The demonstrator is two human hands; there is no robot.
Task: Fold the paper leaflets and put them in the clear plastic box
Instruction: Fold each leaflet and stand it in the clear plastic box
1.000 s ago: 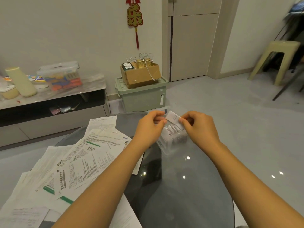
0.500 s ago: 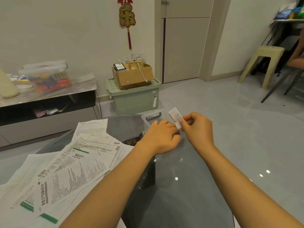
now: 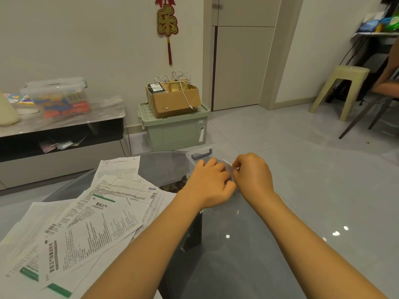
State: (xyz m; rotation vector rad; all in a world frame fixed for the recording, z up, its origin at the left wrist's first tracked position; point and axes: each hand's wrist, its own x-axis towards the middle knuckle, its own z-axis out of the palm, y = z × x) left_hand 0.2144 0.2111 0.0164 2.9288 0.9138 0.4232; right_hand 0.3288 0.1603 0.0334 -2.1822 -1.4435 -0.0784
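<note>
A small folded white leaflet [image 3: 229,166] is pinched between both hands over the clear plastic box [image 3: 197,155] at the far side of the round glass table [image 3: 237,244]. My left hand [image 3: 210,182] is curled over the box and grips the leaflet's left side. My right hand [image 3: 253,175] pinches its right edge with thumb and fingers. Most of the box is hidden behind my hands; only its blue-handled rim shows. Several unfolded printed leaflets [image 3: 90,221] lie spread on the table's left half.
Beyond the table stand a green storage bin [image 3: 174,130] with a cardboard box [image 3: 172,98] on it, a low shelf unit [image 3: 62,134] at left and a plastic stool [image 3: 343,89] at right. Another person's arm [image 3: 388,83] shows at the right edge.
Both hands have lowered the leaflet toward the box and drawn closer together; less of the leaflet shows. The camera has swung to the right.
</note>
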